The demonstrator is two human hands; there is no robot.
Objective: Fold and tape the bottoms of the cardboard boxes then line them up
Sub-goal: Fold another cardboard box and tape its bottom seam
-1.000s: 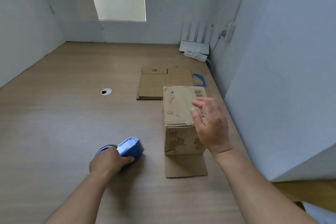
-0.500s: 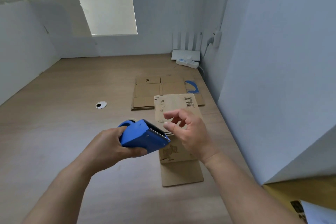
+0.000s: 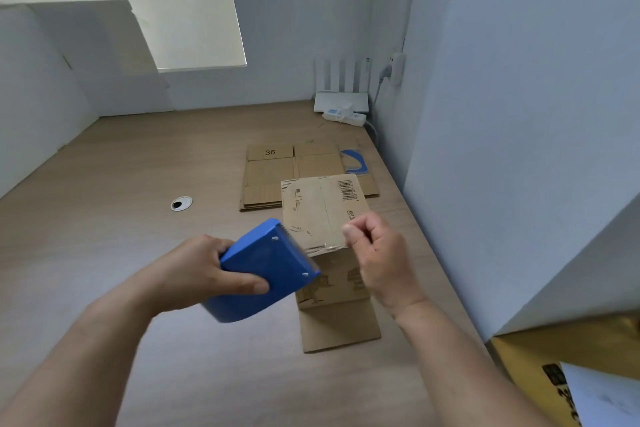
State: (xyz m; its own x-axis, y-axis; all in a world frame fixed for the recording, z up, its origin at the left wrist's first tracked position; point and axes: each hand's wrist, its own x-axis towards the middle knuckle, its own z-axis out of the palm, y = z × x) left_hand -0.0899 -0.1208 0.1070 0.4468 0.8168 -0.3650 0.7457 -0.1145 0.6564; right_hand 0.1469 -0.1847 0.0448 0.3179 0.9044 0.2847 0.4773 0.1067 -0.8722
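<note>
- The cardboard box (image 3: 323, 215) stands on the wooden surface (image 3: 104, 225) near the right-hand wall. Its brown folded flaps face up and meet in a seam along the middle.
- The box looks worn, with a crumpled front top edge. One loose flap (image 3: 341, 329) lies flat on the surface at its near side.
- A barcode (image 3: 348, 189) is printed on the top, with small shipping marks to its left. Characters beside the right grip and the print on the front face are too blurred to read.
- The left grip (image 3: 197, 270) is wrapped around a blue tape dispenser (image 3: 270, 267), held in the air just left of the box with its toothed edge towards the box.
- The right grip (image 3: 377, 260) is curled in over the box's front top edge, thumb against forefinger. I cannot tell whether anything is pinched there.
- Just behind the box lies a stack of flattened cardboard (image 3: 270, 180) marked "36", with a blue object (image 3: 355, 161) on its right part.
- A yellow box (image 3: 533, 357) with dark print sits at lower right; its contents are hidden.
</note>
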